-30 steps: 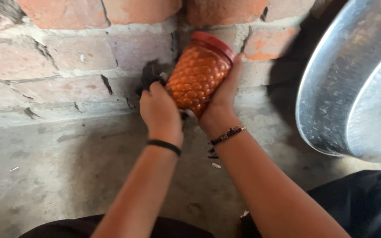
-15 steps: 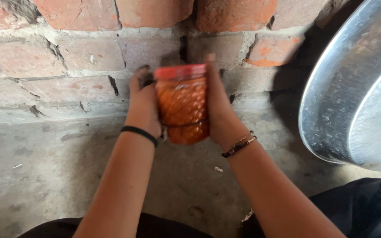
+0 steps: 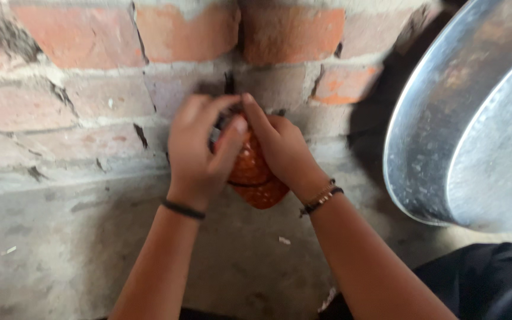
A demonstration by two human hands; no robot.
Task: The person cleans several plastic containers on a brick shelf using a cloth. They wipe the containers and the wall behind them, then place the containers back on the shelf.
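I have both hands wrapped round the orange jar (image 3: 255,178), which sits low against the far brick wall (image 3: 90,89), just above the concrete floor (image 3: 60,255). My left hand (image 3: 200,151) covers its left side and top, fingers (image 3: 232,133) curled over where the lid would be, which I can't see. My right hand (image 3: 282,151) clamps the right side, steadying it, I judge. Both forearms reach forward from near, wrists bent slightly inward. A large metal basin (image 3: 445,118) leans at the right.
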